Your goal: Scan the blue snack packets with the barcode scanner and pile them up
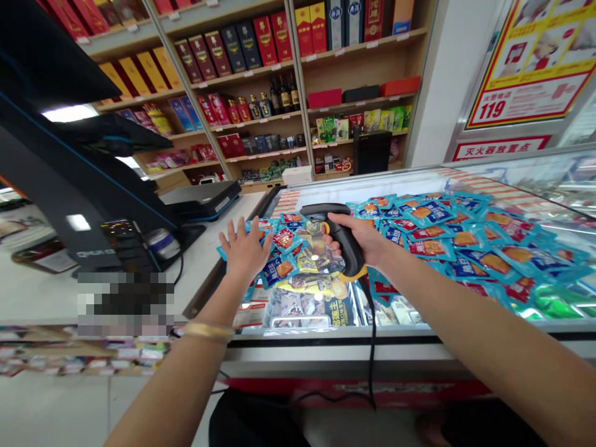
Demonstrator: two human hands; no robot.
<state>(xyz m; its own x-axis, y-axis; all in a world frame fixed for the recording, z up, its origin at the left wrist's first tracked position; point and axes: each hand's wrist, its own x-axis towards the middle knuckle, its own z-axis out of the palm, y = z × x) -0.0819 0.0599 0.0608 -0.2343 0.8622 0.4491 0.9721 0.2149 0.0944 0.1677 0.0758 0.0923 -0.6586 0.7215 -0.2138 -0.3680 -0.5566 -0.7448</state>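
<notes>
My right hand (361,236) is wrapped round the grip of a black and yellow barcode scanner (347,245), held above the glass top of a freezer. The scanner's black cable hangs down over the freezer's front edge. With fingers spread, my left hand (246,248) lies over a small group of snack packets (284,239) in blue, red and teal wrapping. A larger heap of similar packets (433,214) covers the glass to the right of the scanner.
At the left, a dark checkout terminal (93,186) and a flat black scale (202,198) stand on a white counter (242,214). A small white box (298,175) is behind the freezer. Shelves (261,121) of boxes and bottles line the back.
</notes>
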